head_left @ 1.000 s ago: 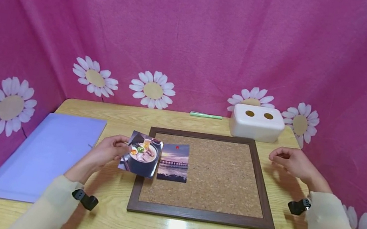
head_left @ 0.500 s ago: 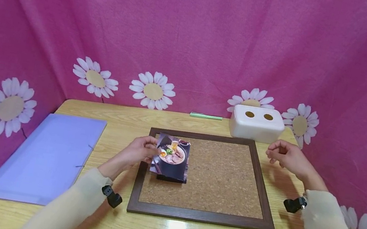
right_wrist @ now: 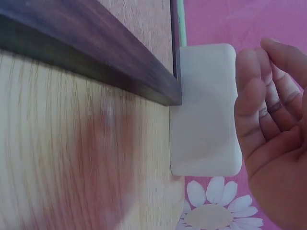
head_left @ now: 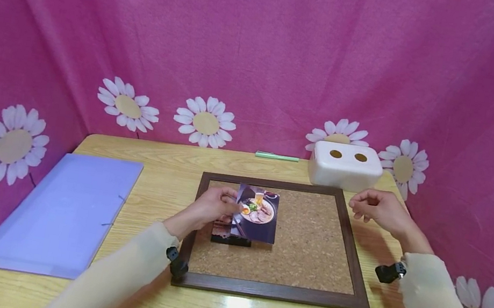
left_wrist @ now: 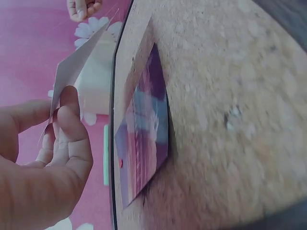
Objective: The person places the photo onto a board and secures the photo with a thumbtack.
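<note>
Clearly lifted off the cork, a photo of a noodle bowl (head_left: 260, 228) is pinched at its left edge between the thumb and fingers of the left hand (head_left: 207, 207). It hangs over the left half of a corkboard (head_left: 310, 246), nearer the board's back edge than its front (the left wrist view catches its pale back and shows it apart from the surface). Beneath it, partly covered in the head view, a photo of a sunset sea (head_left: 231, 239) lies near the board's left edge, a red pin (left_wrist: 121, 163) at its top.

The right hand (head_left: 381, 208) is raised above the table (head_left: 143, 303), fingers loosely bent, its fingertips near the board's right edge toward the back corner. Behind that hand, a white box (head_left: 346, 173) with two round holes stands at the table's back right corner. A green pen (head_left: 277, 157) lies along the back edge, left of the box, and a lilac folder (head_left: 61, 210) lies flat along the table's left edge. Pink cloth (head_left: 265, 42) printed with daisies hangs behind.
</note>
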A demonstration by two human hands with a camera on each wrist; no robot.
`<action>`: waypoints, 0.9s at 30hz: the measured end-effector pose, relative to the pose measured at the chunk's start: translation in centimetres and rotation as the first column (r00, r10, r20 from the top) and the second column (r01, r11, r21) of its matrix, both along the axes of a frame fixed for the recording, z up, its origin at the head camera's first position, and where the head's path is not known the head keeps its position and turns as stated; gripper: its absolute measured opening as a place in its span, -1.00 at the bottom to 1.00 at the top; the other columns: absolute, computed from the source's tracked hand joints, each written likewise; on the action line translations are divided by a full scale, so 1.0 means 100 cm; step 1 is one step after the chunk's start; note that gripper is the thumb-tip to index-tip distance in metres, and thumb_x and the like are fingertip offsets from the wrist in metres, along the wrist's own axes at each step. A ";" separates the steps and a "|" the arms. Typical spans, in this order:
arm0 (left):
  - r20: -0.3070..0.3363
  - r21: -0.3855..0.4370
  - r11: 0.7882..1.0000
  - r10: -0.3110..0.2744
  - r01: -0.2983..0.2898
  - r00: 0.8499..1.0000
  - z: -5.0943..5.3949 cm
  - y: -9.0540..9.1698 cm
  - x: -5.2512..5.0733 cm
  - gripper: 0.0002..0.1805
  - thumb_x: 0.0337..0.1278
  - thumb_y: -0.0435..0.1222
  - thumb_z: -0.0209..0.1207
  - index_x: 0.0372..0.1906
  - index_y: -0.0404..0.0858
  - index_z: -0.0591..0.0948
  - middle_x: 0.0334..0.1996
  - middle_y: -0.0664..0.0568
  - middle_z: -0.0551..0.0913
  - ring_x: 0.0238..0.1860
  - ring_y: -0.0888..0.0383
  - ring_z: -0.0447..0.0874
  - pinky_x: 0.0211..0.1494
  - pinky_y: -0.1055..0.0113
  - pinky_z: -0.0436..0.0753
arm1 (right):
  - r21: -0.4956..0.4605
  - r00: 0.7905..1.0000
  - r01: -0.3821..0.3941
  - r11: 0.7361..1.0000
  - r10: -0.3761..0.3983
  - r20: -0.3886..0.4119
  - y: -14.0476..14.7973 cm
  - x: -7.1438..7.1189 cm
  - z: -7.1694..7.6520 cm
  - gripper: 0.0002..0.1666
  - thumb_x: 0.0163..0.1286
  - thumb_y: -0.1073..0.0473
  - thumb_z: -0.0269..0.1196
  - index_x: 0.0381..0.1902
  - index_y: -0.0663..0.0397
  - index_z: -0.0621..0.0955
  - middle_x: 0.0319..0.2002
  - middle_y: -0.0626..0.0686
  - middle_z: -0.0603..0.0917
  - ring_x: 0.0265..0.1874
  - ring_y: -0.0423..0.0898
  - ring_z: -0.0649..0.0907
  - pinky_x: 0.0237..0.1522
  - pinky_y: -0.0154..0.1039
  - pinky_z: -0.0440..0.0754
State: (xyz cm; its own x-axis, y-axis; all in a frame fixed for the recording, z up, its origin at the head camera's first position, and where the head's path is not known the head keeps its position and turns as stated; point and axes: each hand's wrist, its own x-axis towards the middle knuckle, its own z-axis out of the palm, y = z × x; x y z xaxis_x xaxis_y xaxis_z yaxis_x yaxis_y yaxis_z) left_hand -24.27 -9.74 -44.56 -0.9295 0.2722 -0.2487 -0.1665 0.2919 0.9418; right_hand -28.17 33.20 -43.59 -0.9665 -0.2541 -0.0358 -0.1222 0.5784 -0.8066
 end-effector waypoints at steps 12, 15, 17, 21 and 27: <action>0.037 -0.011 0.999 -0.035 0.035 0.999 -0.006 0.032 -0.007 -0.69 0.28 -0.37 0.24 0.08 -0.32 0.52 -0.31 0.00 0.66 -0.42 0.23 0.61 -0.25 0.31 0.73 | -0.009 0.996 -0.070 0.998 0.070 0.062 -0.021 -0.002 0.002 -0.69 0.46 0.19 0.23 0.00 0.33 0.60 -0.23 0.15 0.75 -0.29 -0.15 0.76 -0.26 -0.11 0.73; 0.071 -0.008 0.999 -0.033 0.033 0.997 -0.008 0.041 -0.010 -0.69 0.26 -0.36 0.26 0.06 -0.29 0.52 -0.31 0.02 0.65 -0.41 0.23 0.60 -0.23 0.33 0.72 | -0.016 0.994 -0.087 0.996 0.088 0.067 -0.026 -0.003 0.001 -0.70 0.46 0.21 0.21 0.01 0.34 0.59 -0.19 0.22 0.75 -0.27 -0.11 0.77 -0.28 -0.15 0.72; 0.088 0.012 0.999 -0.037 0.036 0.995 -0.009 0.047 -0.011 -0.70 0.27 -0.37 0.25 0.06 -0.30 0.50 -0.32 0.03 0.65 -0.42 0.24 0.59 -0.25 0.36 0.70 | -0.013 0.993 -0.094 0.995 0.095 0.070 -0.028 -0.004 0.000 -0.70 0.47 0.21 0.21 0.01 0.35 0.58 -0.18 0.25 0.73 -0.26 -0.09 0.78 -0.30 -0.15 0.71; 0.113 0.052 0.998 -0.041 0.035 0.993 -0.010 0.057 -0.013 -0.69 0.28 -0.39 0.24 0.07 -0.33 0.48 -0.36 0.05 0.63 -0.42 0.25 0.56 -0.31 0.43 0.66 | 0.028 0.994 -0.083 0.996 0.081 0.074 -0.033 -0.007 -0.002 -0.70 0.47 0.19 0.21 0.01 0.32 0.58 -0.17 0.27 0.70 -0.27 -0.07 0.75 -0.32 -0.13 0.69; 0.099 0.049 0.998 -0.049 0.045 0.994 -0.008 0.068 -0.016 -0.68 0.28 -0.39 0.23 0.08 -0.34 0.48 -0.32 0.02 0.62 -0.43 0.25 0.54 -0.31 0.41 0.66 | 0.083 0.996 -0.070 0.994 0.065 0.067 -0.039 -0.010 -0.003 -0.71 0.46 0.16 0.22 0.00 0.26 0.61 -0.21 0.24 0.71 -0.31 -0.05 0.69 -0.34 -0.11 0.68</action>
State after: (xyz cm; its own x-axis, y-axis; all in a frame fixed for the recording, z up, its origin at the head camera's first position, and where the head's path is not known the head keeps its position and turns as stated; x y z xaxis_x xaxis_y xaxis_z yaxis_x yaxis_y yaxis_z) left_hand -25.85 -2.90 -45.33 -0.8864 0.3285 -0.3262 -0.2483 0.2575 0.9338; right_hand -29.20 29.33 -43.85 -0.9424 -0.3120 -0.1210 -0.1132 0.6376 -0.7620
